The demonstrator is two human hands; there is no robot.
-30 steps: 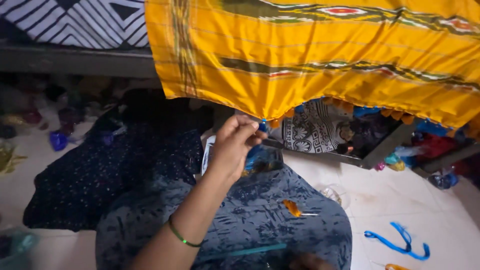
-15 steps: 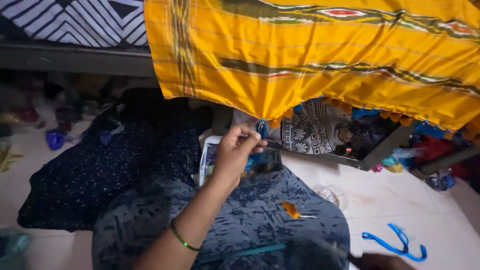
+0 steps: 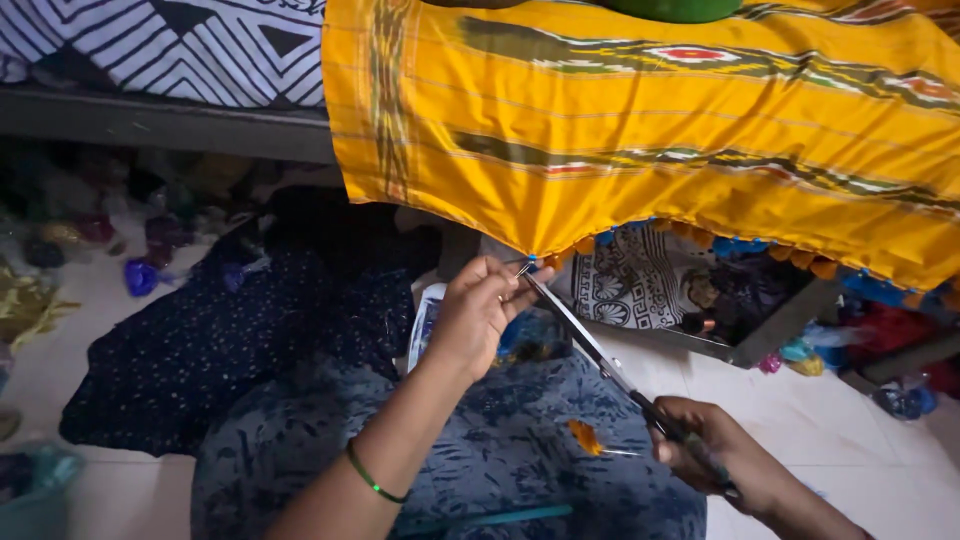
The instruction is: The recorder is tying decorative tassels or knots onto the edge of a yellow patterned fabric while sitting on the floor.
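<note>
Steel scissors [image 3: 590, 345] in the closed right hand [image 3: 715, 460] run toward eleven o'clock, tips meeting the yellow cloth's tassel [image 3: 550, 262], pinched by the left hand [image 3: 478, 315].

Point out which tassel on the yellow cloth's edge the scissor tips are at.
The orange tassel at the hanging corner of the yellow cloth, pinched by the left hand. The scissors in the right hand reach it; the other tassels hang farther right.

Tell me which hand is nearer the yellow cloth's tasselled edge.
Left. The left hand pinches at the tasselled edge; the right hand sits lower, holding the scissors.
</note>
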